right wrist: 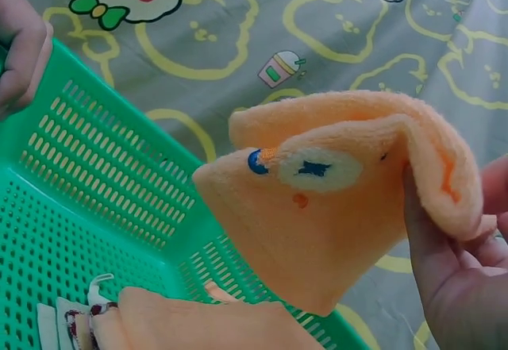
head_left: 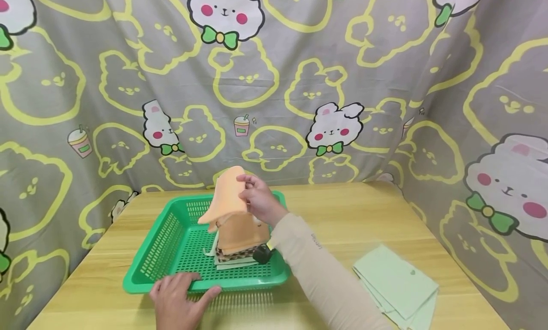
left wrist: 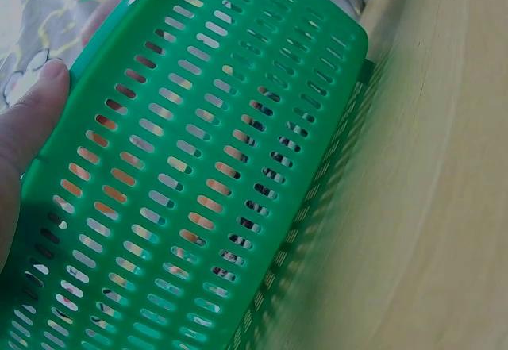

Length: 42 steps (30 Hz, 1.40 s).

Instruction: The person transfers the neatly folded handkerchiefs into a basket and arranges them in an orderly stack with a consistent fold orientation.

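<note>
My right hand (head_left: 262,199) pinches a folded peach towel (head_left: 227,194) by its edge, raised over the green plastic basket (head_left: 150,247). In the right wrist view the peach towel (right wrist: 317,207) sags in a fold, showing an embroidered patch in white and blue. Below it in the basket lies a stack of folded cloths, an orange-brown cloth (head_left: 241,232) on top and a checked cloth (head_left: 231,256) lower down. My left hand (head_left: 177,299) grips the basket's near rim, thumb outside; its other fingers are mostly hidden in the left wrist view.
A folded pale green cloth (head_left: 396,285) lies on the wooden table (head_left: 342,216) to the right of the basket. A grey curtain (head_left: 274,92) with cartoon rabbits hangs behind the table and along its sides.
</note>
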### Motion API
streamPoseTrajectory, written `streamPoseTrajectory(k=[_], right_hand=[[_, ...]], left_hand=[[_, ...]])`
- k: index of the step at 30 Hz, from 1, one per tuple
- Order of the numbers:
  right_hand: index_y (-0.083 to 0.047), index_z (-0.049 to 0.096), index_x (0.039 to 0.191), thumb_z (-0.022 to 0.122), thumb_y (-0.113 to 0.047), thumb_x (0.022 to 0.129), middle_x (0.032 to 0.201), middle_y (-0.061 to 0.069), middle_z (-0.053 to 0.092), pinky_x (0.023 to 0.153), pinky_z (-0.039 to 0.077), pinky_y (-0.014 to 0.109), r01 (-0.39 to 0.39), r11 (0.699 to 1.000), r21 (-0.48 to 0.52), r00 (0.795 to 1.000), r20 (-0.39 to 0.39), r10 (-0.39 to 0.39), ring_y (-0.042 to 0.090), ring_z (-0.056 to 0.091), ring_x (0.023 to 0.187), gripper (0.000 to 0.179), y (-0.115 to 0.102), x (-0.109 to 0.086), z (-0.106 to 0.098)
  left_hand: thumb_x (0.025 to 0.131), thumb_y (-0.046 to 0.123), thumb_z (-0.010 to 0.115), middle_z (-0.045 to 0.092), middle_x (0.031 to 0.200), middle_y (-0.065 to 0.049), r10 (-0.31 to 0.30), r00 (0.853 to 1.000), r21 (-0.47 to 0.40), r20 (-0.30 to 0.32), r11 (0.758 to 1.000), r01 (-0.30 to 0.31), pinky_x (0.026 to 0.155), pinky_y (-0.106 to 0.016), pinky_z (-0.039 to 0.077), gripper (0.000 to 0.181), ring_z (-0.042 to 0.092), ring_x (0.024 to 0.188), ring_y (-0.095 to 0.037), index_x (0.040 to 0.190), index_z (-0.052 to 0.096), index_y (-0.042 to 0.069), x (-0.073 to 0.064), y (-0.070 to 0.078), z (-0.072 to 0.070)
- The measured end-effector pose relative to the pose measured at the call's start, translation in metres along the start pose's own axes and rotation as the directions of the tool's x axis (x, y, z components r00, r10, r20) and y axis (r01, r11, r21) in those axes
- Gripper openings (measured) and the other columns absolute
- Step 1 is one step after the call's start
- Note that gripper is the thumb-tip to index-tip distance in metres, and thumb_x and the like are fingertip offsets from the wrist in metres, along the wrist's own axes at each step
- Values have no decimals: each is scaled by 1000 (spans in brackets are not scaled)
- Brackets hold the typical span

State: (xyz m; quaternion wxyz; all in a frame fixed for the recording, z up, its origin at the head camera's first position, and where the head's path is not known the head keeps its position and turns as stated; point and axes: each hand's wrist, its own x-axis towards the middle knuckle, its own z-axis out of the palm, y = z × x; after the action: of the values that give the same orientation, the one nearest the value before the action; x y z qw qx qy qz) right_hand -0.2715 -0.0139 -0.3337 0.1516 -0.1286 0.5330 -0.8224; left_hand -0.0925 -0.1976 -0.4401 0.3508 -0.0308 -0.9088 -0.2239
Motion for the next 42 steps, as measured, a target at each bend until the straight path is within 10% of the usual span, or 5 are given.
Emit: streamPoseTrajectory(k=[12, 24, 36, 42], right_hand=[[-9, 46, 109, 40, 22, 88, 109, 7, 51, 55, 47, 24, -47, 999, -7, 995, 84, 47, 18, 55, 82, 37, 21, 7, -6], [-5, 52, 119, 38, 19, 72, 90, 10, 48, 42, 29, 24, -208, 921, -330, 974, -159, 163, 14, 37, 50, 54, 24, 2, -26], [4, 51, 126, 40, 20, 73, 124, 20, 49, 80, 52, 46, -312, 861, -401, 946, -212, 244, 35, 57, 102, 56, 20, -3, -39], [12, 40, 138, 55, 5, 85, 151, 20, 34, 101, 33, 60, -331, 848, -414, 942, -197, 272, 41, 26, 140, 56, 19, -7, -41]], left_hand=[[66, 58, 80, 65, 79, -4, -16, 1000, 12, 19, 1000, 15, 83, -57, 27, 48, 54, 78, -30, 78, 67, 13, 0, 4, 1], [66, 59, 80, 66, 80, -4, -25, 999, 25, 24, 999, 24, 84, -58, 26, 49, 55, 79, -31, 78, 67, 14, -1, 3, 1], [66, 58, 80, 65, 78, -3, -16, 1000, 3, 9, 1000, 15, 83, -59, 25, 49, 53, 78, -30, 78, 67, 12, -1, 2, 0], [66, 58, 80, 65, 78, -3, -13, 1000, 3, 3, 1000, 13, 83, -59, 26, 48, 53, 77, -30, 77, 67, 13, -1, 2, 1]])
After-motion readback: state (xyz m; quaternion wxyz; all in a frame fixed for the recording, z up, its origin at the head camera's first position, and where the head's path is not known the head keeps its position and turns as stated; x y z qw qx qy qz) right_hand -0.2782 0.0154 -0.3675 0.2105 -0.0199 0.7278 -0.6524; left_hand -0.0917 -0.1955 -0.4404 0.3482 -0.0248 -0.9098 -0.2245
